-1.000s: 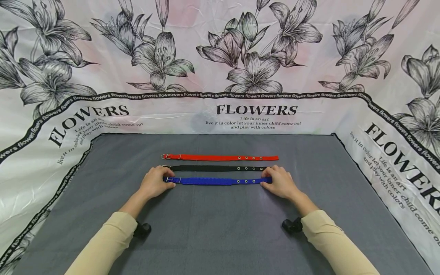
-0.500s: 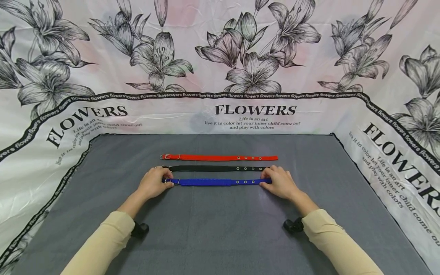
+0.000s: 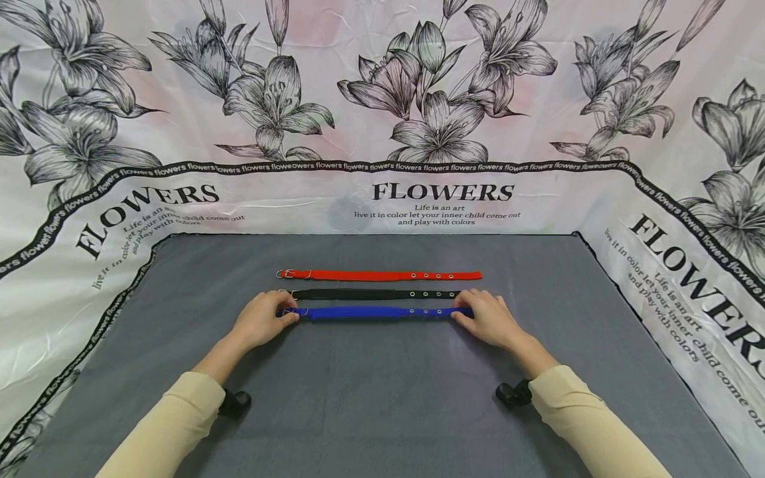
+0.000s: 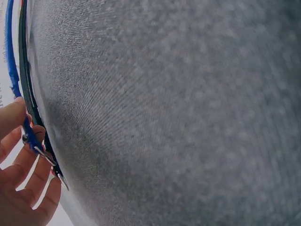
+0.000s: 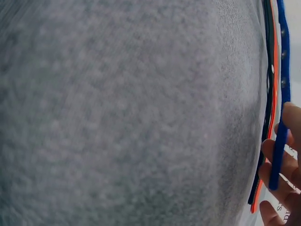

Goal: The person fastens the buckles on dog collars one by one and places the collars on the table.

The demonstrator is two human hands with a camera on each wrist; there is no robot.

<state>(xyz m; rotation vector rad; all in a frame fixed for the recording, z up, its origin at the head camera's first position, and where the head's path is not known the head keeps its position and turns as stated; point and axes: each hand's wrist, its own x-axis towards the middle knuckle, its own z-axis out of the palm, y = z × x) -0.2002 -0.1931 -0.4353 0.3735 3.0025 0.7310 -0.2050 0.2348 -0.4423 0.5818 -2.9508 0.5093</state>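
Note:
Both hands pinch a blue buckle collar (image 3: 358,314) by its ends, stretched straight from side to side. The left hand (image 3: 263,320) has the buckle end between thumb and fingers; a metal ring (image 4: 44,154) sticks out past the fingers in the left wrist view. At the holed end, the right hand (image 3: 489,320) pinches the strap, whose blue tip (image 5: 275,176) hangs past the thumb. The wrist views show the blue strap lifted off the cloth. Just behind it lies a black collar (image 3: 352,294), its ends partly hidden by the fingers.
A red collar (image 3: 358,275) lies behind the black one, parallel to it, its buckle at the left. Grey cloth (image 3: 382,398) covers the table. White flower-printed fabric (image 3: 442,206) rises at the back and along both sides.
The blue collar has come up slightly from the cloth, its face tipping. The left hand has shifted a little to the left; the black and red collars stay in place.

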